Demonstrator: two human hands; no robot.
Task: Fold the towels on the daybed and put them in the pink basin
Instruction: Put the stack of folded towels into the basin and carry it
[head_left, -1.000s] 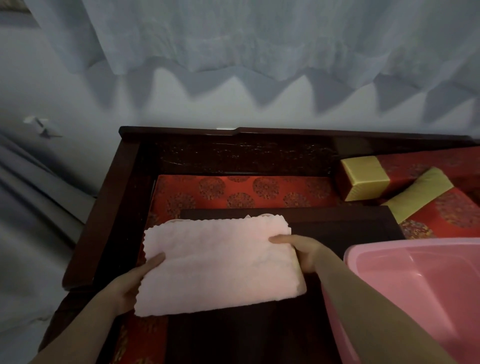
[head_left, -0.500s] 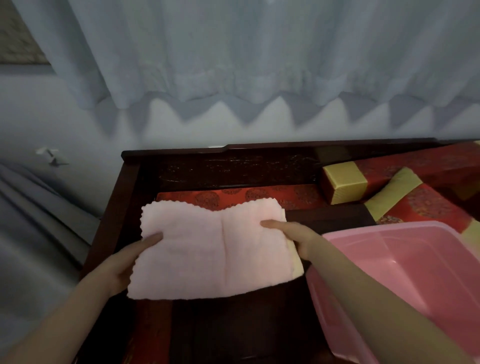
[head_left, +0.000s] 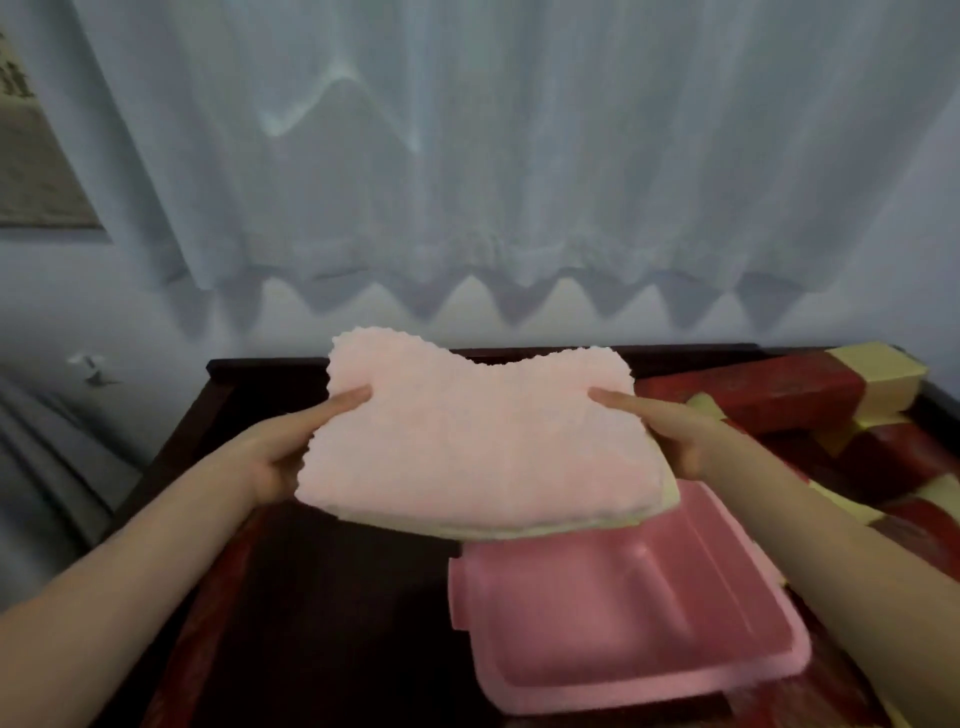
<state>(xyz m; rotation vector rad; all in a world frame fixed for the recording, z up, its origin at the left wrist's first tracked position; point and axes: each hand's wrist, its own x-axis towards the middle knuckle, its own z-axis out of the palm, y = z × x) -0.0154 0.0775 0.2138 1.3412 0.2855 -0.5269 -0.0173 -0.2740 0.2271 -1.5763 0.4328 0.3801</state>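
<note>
- The towels are a folded stack, held in the air above the daybed. The stack's near right corner hangs over the far edge of the basin.
- The top layer is pink with a fluffy pile and a wavy, scalloped border. A pale yellow layer shows beneath it along the near edge. The far edge dips in the middle, between two raised corners.
- The left hand grasps the left side of the stack, thumb laid flat on top and fingers curled underneath.
- The right hand grasps the right side in the same way, thumb on top. Its fingers are mostly hidden under the cloth.
- The basin is pink, smooth plastic, rectangular with rounded corners and a flat rim. It stands on the daybed, below and to the right of the stack.
- The daybed has a dark polished wood frame and a dark flat panel in the middle, with red fabric along the left side.
- The cushions are block-shaped, red with pale yellow ends, and are piled at the far right.
- The curtain is pale, sheer and pleated with a zigzag hem. It hangs against the wall behind.
</note>
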